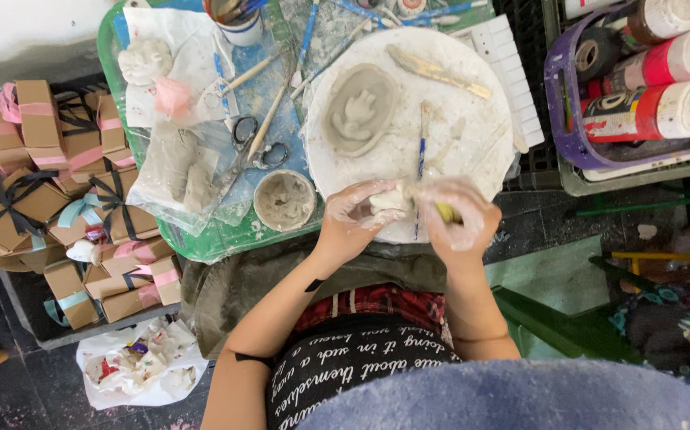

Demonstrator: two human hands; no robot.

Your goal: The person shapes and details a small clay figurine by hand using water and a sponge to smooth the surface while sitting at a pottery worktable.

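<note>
Floor: dark tiles at the lower left, with a white plastic bag (142,362) of coloured scraps lying on them.
Boxes: a heap of small brown cardboard gift boxes (50,187) at far left, tied with pink, black and pale blue ribbons, stacked loosely against each other.
Worktop: a green tray-like worktop (202,239) covered in blue, clay-smeared sheeting; a grey cloth hangs over its near edge.
Clay lumps: grey clay wrapped in clear plastic (182,171) on the left of the worktop, with a white cast of a small hand (144,60) above it.
Tools: scissors (253,139), wooden sticks and blue-handled brushes scattered near a cup of brushes (237,20).
Bowl: a small round bowl (284,199) of grey slip, just left of the left hand.
Board: a round white board (472,127) carrying an oval clay slab with a hand imprint (359,110) and a wooden modelling tool (436,72).
Left hand (354,216): clay-coated, fingers curled on a small pale clay piece (391,199) at the near edge of the board.
Right hand (456,213): also coated, closed on the same piece and a yellow tool (445,212); both hands meet.
Basket: a purple basket (560,103) at right holding red paint bottles (643,111) with white caps and tape rolls.
</note>
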